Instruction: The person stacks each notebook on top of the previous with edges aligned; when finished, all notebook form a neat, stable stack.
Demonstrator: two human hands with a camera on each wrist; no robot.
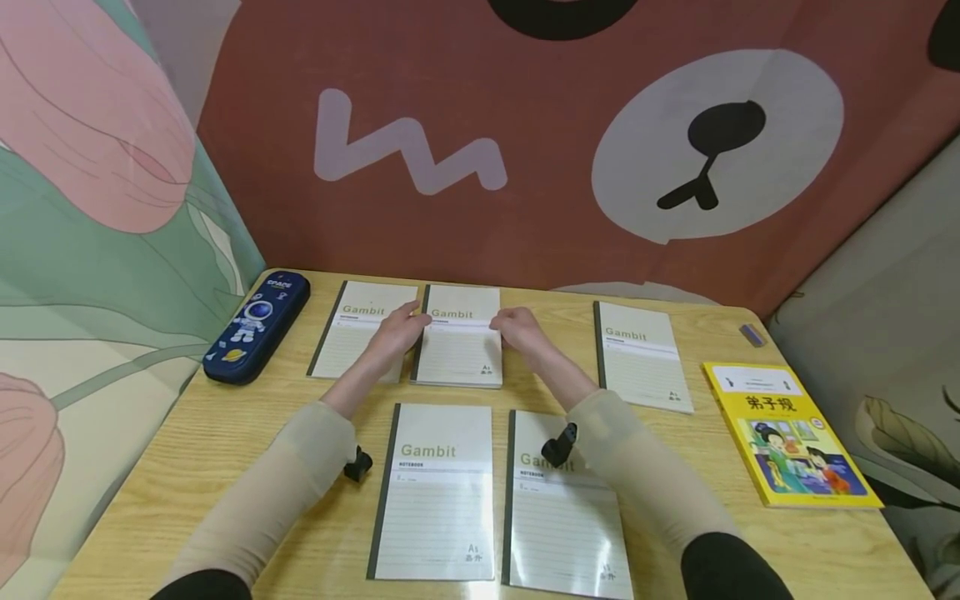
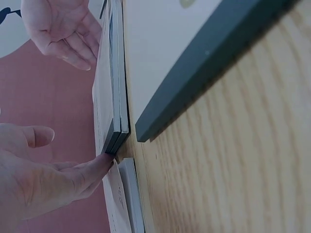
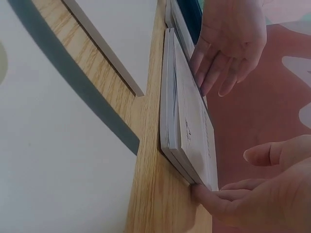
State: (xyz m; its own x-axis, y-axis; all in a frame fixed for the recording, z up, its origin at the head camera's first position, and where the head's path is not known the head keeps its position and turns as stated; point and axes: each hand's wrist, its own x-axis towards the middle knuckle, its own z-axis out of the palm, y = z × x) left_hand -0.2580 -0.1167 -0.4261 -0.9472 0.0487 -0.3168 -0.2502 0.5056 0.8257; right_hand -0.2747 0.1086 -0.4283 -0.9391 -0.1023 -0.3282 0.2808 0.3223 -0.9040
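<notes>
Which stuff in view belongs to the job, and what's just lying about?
In the job:
left hand and right hand, touching opposite sides of the stacked notebooks
likely also the back-left notebook, right-hand notebook, front-left notebook, front-right notebook

Apparently just lying about:
blue case
yellow book
small block

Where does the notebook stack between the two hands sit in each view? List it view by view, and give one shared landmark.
Head: the notebook stack lies just left of and below centre, between the left hand and right hand.
Left wrist: left of centre, upper half, nearly edge-on.
Right wrist: right of centre, slanting.
Shared landmark: the wooden tabletop, visible in all three.
</notes>
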